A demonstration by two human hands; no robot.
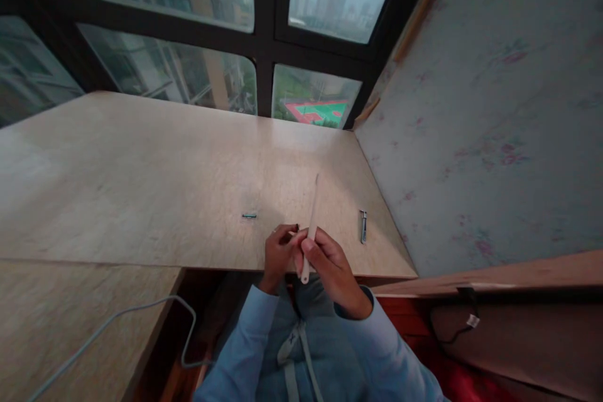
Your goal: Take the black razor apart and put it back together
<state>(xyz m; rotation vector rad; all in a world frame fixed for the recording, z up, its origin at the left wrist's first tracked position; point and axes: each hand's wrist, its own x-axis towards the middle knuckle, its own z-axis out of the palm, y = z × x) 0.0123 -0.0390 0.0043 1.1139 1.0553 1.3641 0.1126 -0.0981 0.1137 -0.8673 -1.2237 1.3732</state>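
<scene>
Between my right thumb and fingers I hold a slim pale stick-like tool (313, 217), with a hole in its rounded near end and a thin, slightly bent tip pointing at the window. My right hand (332, 264) is closed around its lower part. Close against it on the left is my left hand (280, 254), fingers bent together beside the tool. A tiny dark spot shows at its fingertips; what they pinch, if anything, I cannot make out. On the tabletop (155, 188) lie a small dark metallic piece (249, 215) to the left and a small T-headed metallic tool (363, 227) to the right.
Dark-framed windows (266, 38) rise behind the tabletop. A flowered wall (480, 138) borders it on the right. At lower left, a grey cable (117, 314) crosses a second surface (70, 308) and hangs over its edge. A black cord (455, 333) hangs at lower right.
</scene>
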